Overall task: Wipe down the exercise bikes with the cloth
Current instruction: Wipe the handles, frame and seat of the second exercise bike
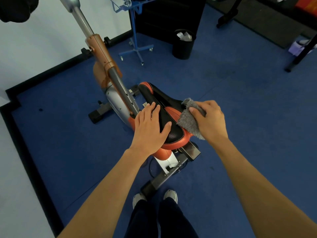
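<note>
The left hand (151,125) lies flat on the seat (171,134), fingers straight; the right hand (210,120) grips the cloth (187,121) against the seat's right edge. The cloth looks soft and light, best bunched in the palm; the bike (109,73) beyond looks heavy and rigid.

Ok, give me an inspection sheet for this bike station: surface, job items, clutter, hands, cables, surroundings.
Surface: blue floor, with a few dark marks.
Job's things: exercise bike with an orange and black saddle; grey cloth against the saddle's right edge.
Clutter: black bin with crumpled paper inside; blue wheeled stand beside it.
Hands: left hand flat on the saddle; right hand grips the cloth.
Cables: thin dark cable looped on the floor under the saddle.
Surroundings: white wall with black skirting; black equipment frames at upper right.
</note>
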Demonstrator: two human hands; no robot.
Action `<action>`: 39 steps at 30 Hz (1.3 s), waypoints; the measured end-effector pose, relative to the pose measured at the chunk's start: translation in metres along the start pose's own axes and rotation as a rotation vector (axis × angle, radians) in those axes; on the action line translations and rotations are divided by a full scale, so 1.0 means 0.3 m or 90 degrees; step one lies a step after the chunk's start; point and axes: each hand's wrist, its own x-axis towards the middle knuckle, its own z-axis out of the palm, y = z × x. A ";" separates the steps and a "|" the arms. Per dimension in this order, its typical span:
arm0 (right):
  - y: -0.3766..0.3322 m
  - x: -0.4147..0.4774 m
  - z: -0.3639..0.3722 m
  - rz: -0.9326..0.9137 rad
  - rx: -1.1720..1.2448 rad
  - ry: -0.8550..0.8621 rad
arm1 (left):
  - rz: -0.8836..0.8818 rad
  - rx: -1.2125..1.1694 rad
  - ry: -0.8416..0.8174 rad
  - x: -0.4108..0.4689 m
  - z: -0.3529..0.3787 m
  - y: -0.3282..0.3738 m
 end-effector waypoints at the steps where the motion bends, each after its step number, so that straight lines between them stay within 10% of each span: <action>1: 0.004 -0.010 0.014 0.003 -0.009 0.013 | 0.001 -0.003 0.005 0.000 0.002 -0.001; 11: 0.012 0.149 0.042 0.058 -0.094 -0.087 | -0.005 -0.056 0.028 0.010 0.023 0.005; 27: -0.026 0.240 0.041 -0.284 -0.076 -0.235 | -0.204 -0.165 0.037 0.020 0.015 0.015; 39: -0.115 0.328 0.179 -0.190 0.014 -0.280 | -0.226 -0.149 0.030 0.051 0.020 0.023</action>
